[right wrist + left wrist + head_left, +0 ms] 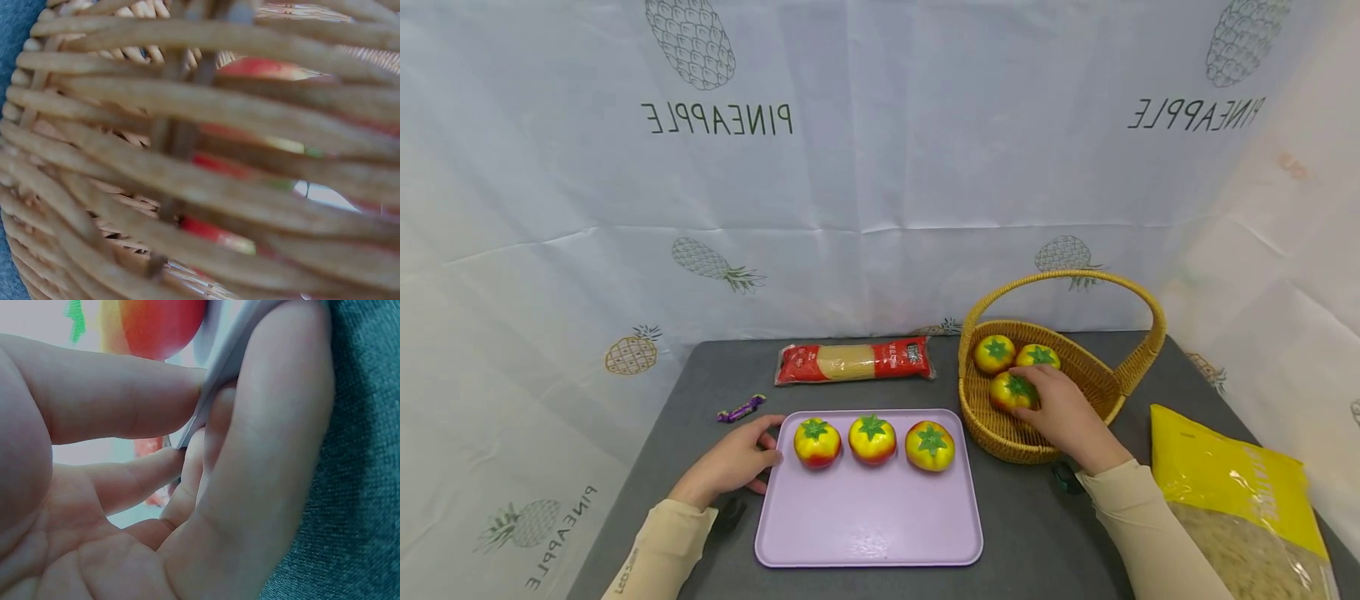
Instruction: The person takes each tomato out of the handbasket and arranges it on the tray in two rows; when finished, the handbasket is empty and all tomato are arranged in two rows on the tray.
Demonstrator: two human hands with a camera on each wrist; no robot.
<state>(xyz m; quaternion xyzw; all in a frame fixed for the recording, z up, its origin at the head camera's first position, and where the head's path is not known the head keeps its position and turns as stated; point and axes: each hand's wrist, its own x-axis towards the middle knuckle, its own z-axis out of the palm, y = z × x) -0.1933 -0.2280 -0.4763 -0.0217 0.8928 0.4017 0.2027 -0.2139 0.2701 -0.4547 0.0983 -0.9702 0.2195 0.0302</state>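
Observation:
A lilac tray lies on the grey table with three red-and-yellow toy tomatoes in a row along its far side. My left hand holds the tray's left edge, thumb on top and fingers curled under it. A wicker basket with a hoop handle stands to the right and holds three more tomatoes. My right hand reaches into the basket and grips the nearest tomato. The right wrist view shows only the basket's weave with red showing through.
A red pasta packet lies behind the tray. A purple wrapped sweet sits at the left. A yellow bag of grain fills the right front corner. A pineapple-print cloth hangs behind the table.

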